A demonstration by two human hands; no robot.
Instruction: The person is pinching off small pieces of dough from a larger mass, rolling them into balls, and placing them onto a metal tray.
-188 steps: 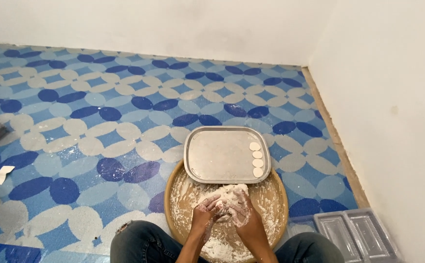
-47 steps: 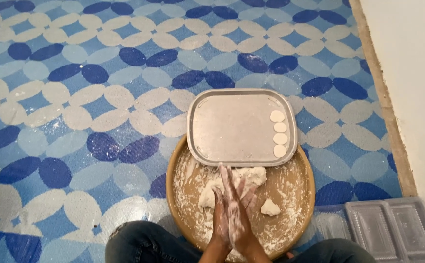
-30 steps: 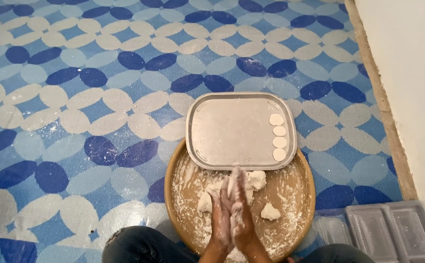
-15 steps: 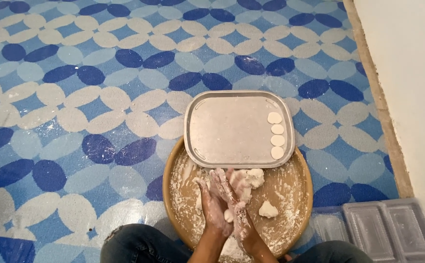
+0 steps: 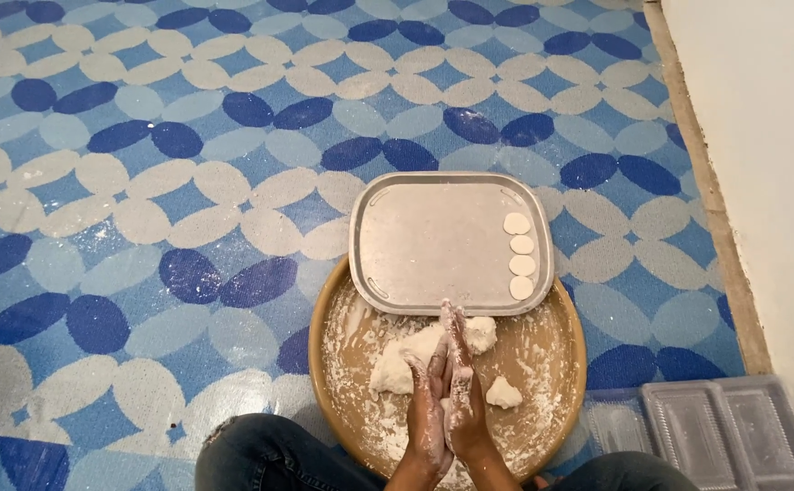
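Floor mat [image 5: 142,182]: hands [image 5: 447,391] pressed tog.

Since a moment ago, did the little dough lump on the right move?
No. The small dough lump lies at the same spot in the round wooden tray, below the metal tray's corner.

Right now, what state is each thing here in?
Left hand: floury, pressed palm to palm against the right.
Right hand: floury, flat against the left.
Dough lump: loose in the round tray.
Metal tray: floured, holding four flat discs in a row.
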